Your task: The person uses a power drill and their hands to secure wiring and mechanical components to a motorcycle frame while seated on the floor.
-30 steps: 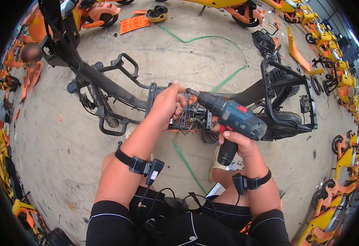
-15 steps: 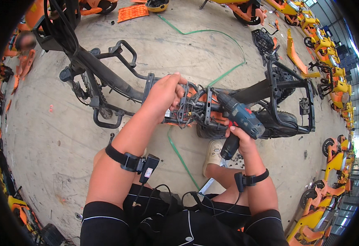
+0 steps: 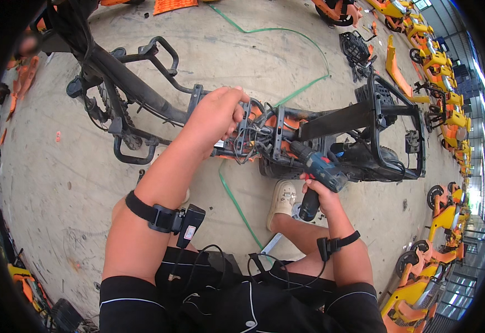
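Fingers (image 3: pixel 309 183) of the right hand (image 3: pixel 326 195) wrap round a blue drill (image 3: pixel 321 169); the left hand (image 3: pixel 217 113) curls over the black bike frame (image 3: pixel 336 125), its hold hidden from me.

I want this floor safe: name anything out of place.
Wires lie exposed and tangled in the middle of the black frame, beside the left hand. A yellow and orange panel and black parts lie loose on the floor at upper right, off any bike. A green strip trails across the floor, possibly a trip risk.
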Available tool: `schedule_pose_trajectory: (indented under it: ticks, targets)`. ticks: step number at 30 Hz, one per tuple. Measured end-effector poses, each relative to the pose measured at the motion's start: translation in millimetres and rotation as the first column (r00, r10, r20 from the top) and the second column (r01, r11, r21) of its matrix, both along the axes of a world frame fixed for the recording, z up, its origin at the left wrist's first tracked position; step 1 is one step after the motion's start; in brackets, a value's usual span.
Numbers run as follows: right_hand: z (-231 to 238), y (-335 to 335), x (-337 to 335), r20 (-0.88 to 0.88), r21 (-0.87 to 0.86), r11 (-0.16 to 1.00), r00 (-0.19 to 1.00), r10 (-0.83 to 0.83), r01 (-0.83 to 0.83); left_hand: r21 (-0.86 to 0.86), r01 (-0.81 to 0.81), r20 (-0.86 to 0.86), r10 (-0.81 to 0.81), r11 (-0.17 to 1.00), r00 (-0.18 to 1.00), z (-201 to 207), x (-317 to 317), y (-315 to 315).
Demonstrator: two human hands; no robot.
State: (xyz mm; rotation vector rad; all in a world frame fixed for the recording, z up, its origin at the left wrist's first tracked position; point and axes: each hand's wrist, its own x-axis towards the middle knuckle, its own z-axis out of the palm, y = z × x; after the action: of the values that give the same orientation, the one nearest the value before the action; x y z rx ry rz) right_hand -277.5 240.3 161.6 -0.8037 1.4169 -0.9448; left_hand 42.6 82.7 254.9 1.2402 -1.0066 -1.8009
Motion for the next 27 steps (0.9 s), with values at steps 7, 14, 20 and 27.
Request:
schedule_pose_trajectory:
  ticks: [7,14,20,27]
  targets:
    - [-3.5,0.2,3.0,0.028,0.086,0.996,0.999,-0.031,0.029,0.027,-0.015,-0.009,0.015,1.000,1.000,0.7,-5.2,1.2]
    - [-12.0,-1.3,3.0,0.031,0.069,0.996,0.998,-0.051,0.049,0.035,-0.012,-0.012,0.012,0.999,1.000,1.1,-6.8,1.1]
    - [-22.0,-4.4,2.2,0.038,0.073,0.996,0.998,-0.054,0.051,0.039,-0.013,-0.015,0.013,0.999,1.000,3.1,-8.4,0.8]
    - [-25.2,-9.2,4.2,0.009,0.061,0.996,0.998,-0.066,0.065,0.049,-0.023,-0.017,0.024,0.999,1.000,8.2,-6.8,1.4]
